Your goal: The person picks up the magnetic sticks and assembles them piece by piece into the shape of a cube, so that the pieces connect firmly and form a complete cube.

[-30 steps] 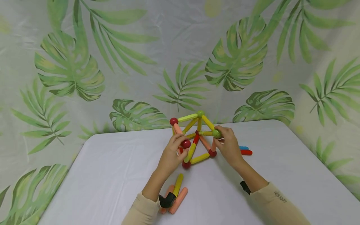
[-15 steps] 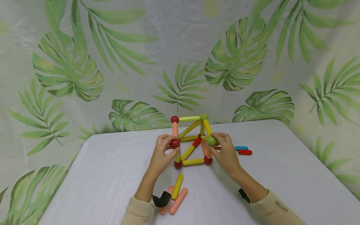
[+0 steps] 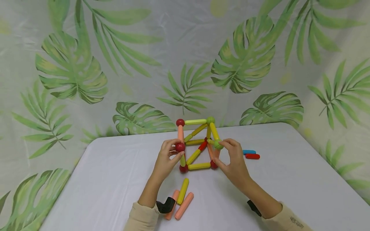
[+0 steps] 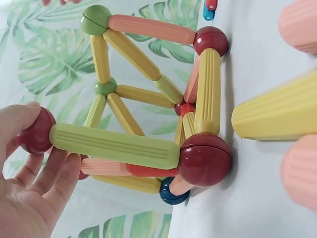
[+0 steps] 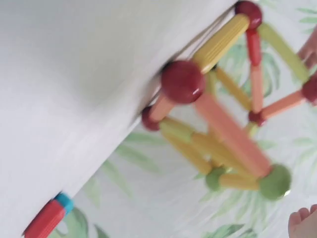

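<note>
A frame of magnetic sticks and balls (image 3: 199,166) stands on the table, with red balls at its lower corners. My left hand (image 3: 165,160) pinches the red ball (image 4: 37,130) at the upper near left corner, above a light green stick (image 4: 116,146). At the upper near right corner is a green ball (image 3: 218,144); a salmon stick (image 5: 233,134) joins it to a red ball (image 5: 182,82) below. Close by, my right hand (image 3: 235,163) has its thumb and fingers spread. The right wrist view shows those fingertips apart from the green ball.
On the white table (image 3: 115,186), a yellow stick (image 3: 183,191) and two salmon sticks (image 3: 184,206) lie in front of the frame. A blue stick (image 3: 249,152) and a red stick (image 3: 252,156) lie to its right. A leaf-patterned cloth (image 3: 185,64) hangs behind.
The frame has turned to face me more squarely, and its near left red ball has shifted left with my left hand. My right hand has let go of the green ball, its fingers spreading.
</note>
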